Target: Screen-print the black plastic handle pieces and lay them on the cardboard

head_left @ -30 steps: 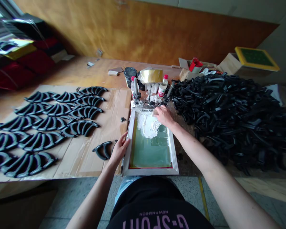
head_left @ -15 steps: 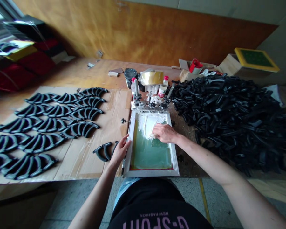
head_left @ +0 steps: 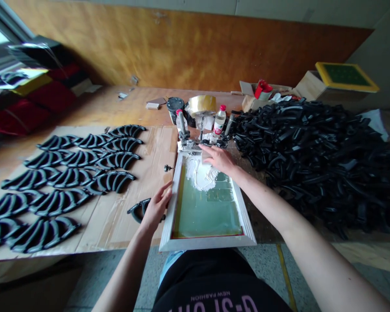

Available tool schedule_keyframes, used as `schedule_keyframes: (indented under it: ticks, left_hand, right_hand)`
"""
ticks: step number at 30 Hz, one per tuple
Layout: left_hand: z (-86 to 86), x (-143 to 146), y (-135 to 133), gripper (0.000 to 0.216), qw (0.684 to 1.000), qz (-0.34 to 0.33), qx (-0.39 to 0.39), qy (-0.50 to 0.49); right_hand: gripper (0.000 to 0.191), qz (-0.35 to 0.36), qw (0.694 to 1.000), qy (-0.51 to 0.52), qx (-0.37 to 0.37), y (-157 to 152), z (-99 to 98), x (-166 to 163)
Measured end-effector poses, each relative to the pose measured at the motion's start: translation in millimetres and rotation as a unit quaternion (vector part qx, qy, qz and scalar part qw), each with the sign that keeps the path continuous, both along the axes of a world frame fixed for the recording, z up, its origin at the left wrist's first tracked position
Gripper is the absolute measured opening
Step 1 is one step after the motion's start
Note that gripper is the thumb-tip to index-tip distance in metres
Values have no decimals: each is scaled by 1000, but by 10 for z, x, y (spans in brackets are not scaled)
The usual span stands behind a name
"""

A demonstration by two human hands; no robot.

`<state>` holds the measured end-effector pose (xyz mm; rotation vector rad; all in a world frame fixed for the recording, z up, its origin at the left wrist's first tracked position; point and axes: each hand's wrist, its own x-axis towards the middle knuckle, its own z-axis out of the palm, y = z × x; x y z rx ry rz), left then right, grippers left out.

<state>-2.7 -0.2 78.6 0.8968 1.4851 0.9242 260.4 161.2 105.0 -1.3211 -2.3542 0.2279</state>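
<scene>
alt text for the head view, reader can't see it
A person's right hand holds a pale block in white paste at the far end of a framed green screen; the left hand grips its left edge. Curved black parts lie in rows on cardboard at left, with a heap at right.

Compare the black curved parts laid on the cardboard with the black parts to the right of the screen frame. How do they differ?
The laid-out parts lie flat in neat rows, one layer deep; the piled parts form a loose, tangled heap. The laid-out parts are few enough to count; the piled parts are far more numerous. Both are black and curved.
</scene>
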Motion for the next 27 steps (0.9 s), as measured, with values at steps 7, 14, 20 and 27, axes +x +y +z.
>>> schedule_keyframes:
  ticks: [7, 14, 20, 27]
  left_hand:
    - [575, 102, 438, 60, 981, 83, 156, -78]
    - [576, 334, 704, 50, 960, 146, 206, -124]
    - [-91, 815, 26, 53, 974, 3, -108, -199]
    - [-681, -156, -351, 45, 963, 184, -179, -80]
  right_hand:
    - [33, -260, 963, 76, 7, 172, -38, 839]
    - [24, -88, 990, 14, -107, -492, -786, 554]
    - [17, -7, 1000, -6, -24, -1037, -747, -124]
    - [25, -79, 987, -87, -106, -1173, -824, 644]
